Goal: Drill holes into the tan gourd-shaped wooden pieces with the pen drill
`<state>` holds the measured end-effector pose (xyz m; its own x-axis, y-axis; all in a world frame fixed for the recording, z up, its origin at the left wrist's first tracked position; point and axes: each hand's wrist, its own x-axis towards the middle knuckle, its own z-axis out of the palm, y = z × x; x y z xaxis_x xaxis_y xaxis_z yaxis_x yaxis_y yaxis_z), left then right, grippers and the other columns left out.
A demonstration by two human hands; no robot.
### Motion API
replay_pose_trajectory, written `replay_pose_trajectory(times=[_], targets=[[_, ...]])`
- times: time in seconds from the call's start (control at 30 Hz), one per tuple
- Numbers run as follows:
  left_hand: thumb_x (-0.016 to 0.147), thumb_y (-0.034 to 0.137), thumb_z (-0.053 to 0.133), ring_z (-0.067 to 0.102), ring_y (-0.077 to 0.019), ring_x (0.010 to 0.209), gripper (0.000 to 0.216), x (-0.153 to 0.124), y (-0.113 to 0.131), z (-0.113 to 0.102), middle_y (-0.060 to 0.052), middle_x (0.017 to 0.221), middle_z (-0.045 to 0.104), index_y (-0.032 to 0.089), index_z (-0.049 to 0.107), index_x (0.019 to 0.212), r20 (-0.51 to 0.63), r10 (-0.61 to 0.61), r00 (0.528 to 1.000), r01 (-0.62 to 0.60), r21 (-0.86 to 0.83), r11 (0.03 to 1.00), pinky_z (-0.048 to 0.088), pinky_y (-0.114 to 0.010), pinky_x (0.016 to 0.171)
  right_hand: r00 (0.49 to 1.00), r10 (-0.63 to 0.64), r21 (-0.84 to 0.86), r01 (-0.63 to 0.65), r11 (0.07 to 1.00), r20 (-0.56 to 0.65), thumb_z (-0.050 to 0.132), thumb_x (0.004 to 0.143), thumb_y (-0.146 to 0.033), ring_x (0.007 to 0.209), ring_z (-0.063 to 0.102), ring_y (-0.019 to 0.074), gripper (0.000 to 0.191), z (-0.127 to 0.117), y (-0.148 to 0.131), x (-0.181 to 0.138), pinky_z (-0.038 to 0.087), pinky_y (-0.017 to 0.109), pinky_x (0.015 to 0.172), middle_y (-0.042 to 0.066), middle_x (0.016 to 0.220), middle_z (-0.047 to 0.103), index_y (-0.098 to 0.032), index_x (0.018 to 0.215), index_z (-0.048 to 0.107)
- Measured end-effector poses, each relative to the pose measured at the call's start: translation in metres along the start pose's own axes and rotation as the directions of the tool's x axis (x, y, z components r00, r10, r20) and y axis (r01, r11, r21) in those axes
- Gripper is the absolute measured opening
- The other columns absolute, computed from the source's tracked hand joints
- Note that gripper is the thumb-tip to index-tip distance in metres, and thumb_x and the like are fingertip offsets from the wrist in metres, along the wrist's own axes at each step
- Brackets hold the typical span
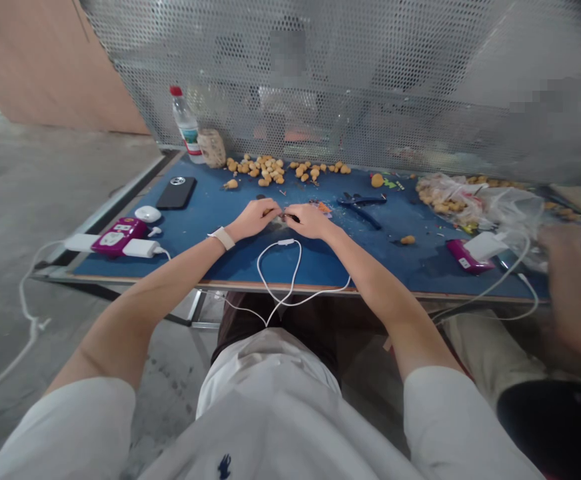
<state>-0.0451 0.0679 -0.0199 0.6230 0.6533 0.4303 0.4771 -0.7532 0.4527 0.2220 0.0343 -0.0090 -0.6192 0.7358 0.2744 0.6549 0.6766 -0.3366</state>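
Observation:
My left hand (256, 217) and my right hand (308, 221) meet over the middle of the blue table (230, 255), fingertips pinched together. Something small and dark shows between them, too small and too covered to name. Just behind my right hand lie small orange scraps (324, 207). Farther right are blue-handled pliers (365, 215), lying apart from the hand. A white cable (286, 243) loops in front of both hands. Behind them several small tan round pieces (269, 168) sit in loose heaps, and one such piece (231, 184) lies off to the left.
At the left stand a water bottle (186, 127) and a jar (212, 148), near a phone (176, 193), a white earbud case (147, 214) and a purple power strip (119, 237). At right are a plastic bag (508, 207), another purple adapter (463, 257) and a co-worker's arm (578, 293). Perforated metal (350, 60) walls the back.

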Motion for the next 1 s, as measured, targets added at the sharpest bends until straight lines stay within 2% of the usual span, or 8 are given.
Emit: replay_pose_trajectory(times=[0.2, 0.47, 0.83, 1.0], targets=[[0.125, 0.031, 0.068, 0.082, -0.0305, 0.104, 0.028, 0.0003, -0.0009, 0.0001, -0.011, 0.108, 0.084, 0.021, 0.087, 0.106, 0.008, 0.029, 1.0, -0.029, 0.021, 0.999, 0.063, -0.039, 0.102, 1.0, 0.01, -0.011, -0.01, 1.0, -0.013, 0.057, 0.117, -0.026, 0.101, 0.073, 0.0321, 0.021, 0.0016, -0.0004, 0.0008, 0.044, 0.041, 0.091, 0.014, 0.109, 0.084, -0.026, 0.099, 0.069], [0.125, 0.03, 0.065, 0.081, -0.0306, 0.104, 0.03, 0.0011, -0.0037, -0.0021, -0.011, 0.11, 0.083, 0.02, 0.089, 0.11, -0.009, 0.025, 1.0, -0.024, 0.039, 0.999, 0.062, -0.04, 0.103, 0.997, -0.024, 0.071, 0.029, 0.997, -0.073, 0.052, 0.116, -0.034, 0.097, 0.07, 0.0322, 0.022, 0.0008, 0.0066, 0.0018, 0.046, 0.043, 0.092, 0.013, 0.103, 0.08, -0.028, 0.098, 0.064], [0.126, 0.028, 0.065, 0.081, -0.0309, 0.106, 0.029, 0.0008, -0.0033, -0.0014, -0.011, 0.11, 0.083, 0.02, 0.088, 0.11, -0.006, 0.028, 1.0, -0.028, 0.054, 0.998, 0.062, -0.04, 0.103, 0.998, -0.014, 0.067, 0.018, 0.998, -0.066, 0.054, 0.115, -0.032, 0.092, 0.064, 0.0289, 0.025, -0.0018, 0.001, 0.0011, 0.044, 0.043, 0.089, 0.012, 0.099, 0.079, -0.031, 0.091, 0.05], [0.126, 0.029, 0.066, 0.081, -0.031, 0.105, 0.028, 0.0006, -0.0033, -0.0016, -0.011, 0.109, 0.083, 0.022, 0.087, 0.108, -0.003, 0.04, 0.999, -0.039, 0.061, 0.997, 0.063, -0.039, 0.102, 0.999, -0.017, 0.06, 0.02, 0.998, -0.051, 0.053, 0.115, -0.033, 0.094, 0.066, 0.0299, 0.023, -0.0028, -0.0011, 0.001, 0.044, 0.043, 0.091, 0.013, 0.102, 0.079, -0.031, 0.093, 0.052]])
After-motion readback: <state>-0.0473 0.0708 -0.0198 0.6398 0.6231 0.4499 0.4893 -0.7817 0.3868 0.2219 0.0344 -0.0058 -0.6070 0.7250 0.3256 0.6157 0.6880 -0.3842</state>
